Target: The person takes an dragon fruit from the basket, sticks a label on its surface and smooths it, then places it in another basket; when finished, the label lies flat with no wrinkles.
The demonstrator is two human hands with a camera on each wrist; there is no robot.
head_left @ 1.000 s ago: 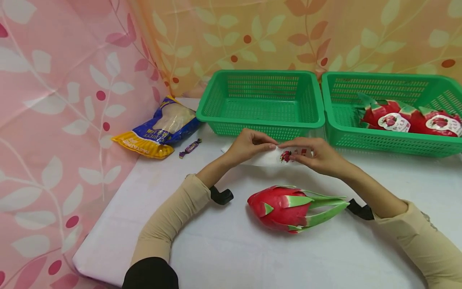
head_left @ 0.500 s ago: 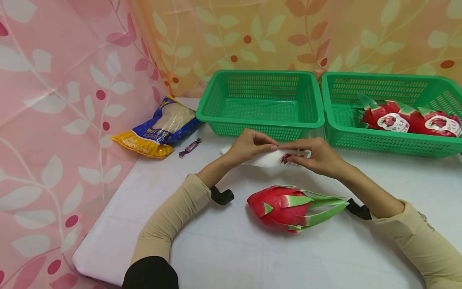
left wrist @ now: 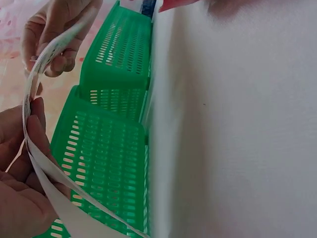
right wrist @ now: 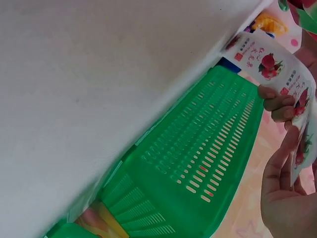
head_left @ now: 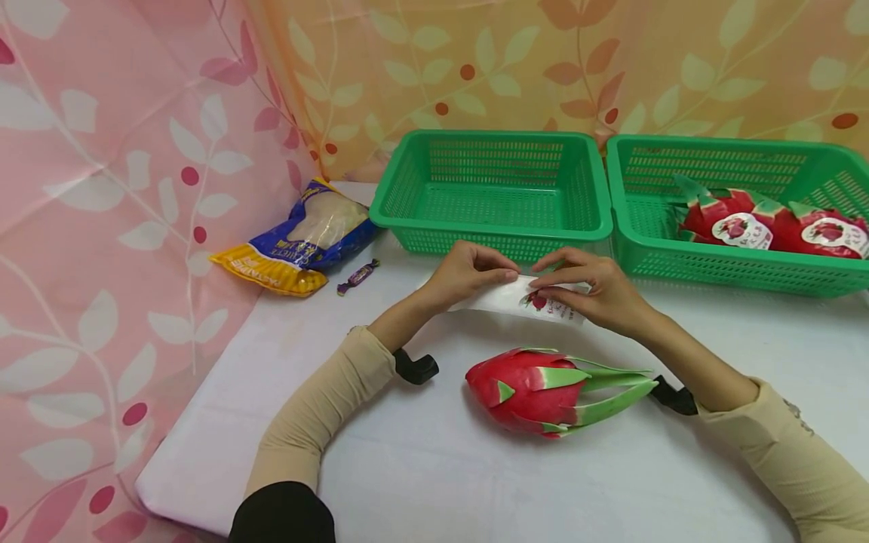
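Note:
A strip of white labels (head_left: 505, 296) printed with red dragon fruit is held up over the table, in front of the middle basket. My left hand (head_left: 468, 277) pinches its upper edge between thumb and fingers. The right hand (head_left: 597, 290) pinches the strip's printed right part, fingertips close to the left ones. In the right wrist view the strip (right wrist: 267, 62) hangs in a curve and bears several printed labels. Nearer to me a dragon fruit (head_left: 523, 388) lies on its side on the white cloth, its green scales pointing right; neither hand touches it.
Behind the hands stands a green basket (head_left: 489, 230). To its right another green basket (head_left: 740, 268) holds labelled dragon fruits (head_left: 726, 207). At left lie a blue and yellow bag (head_left: 299, 241) and a purple wrapped candy (head_left: 358, 277). Patterned curtains (head_left: 434, 68) border the table.
The right fingers have moved slightly apart from the left fingertips and shifted along the strip. The strip's right part bent, then flattened out. The left hand and dragon fruit have stayed put.

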